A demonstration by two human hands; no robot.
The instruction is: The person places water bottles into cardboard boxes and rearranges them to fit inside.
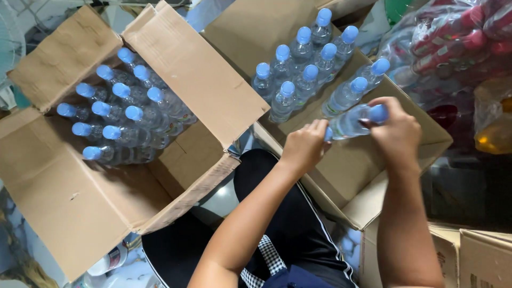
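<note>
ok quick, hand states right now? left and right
Left hand: closed on the base end of a clear water bottle.
Right hand: closed on the same bottle at its blue cap end, above the right cardboard box.

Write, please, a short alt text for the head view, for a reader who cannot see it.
Seen from above, a person's left hand and right hand hold one clear water bottle with a blue cap over the right cardboard box, which holds upright bottles. The left cardboard box also holds such bottles.
</note>
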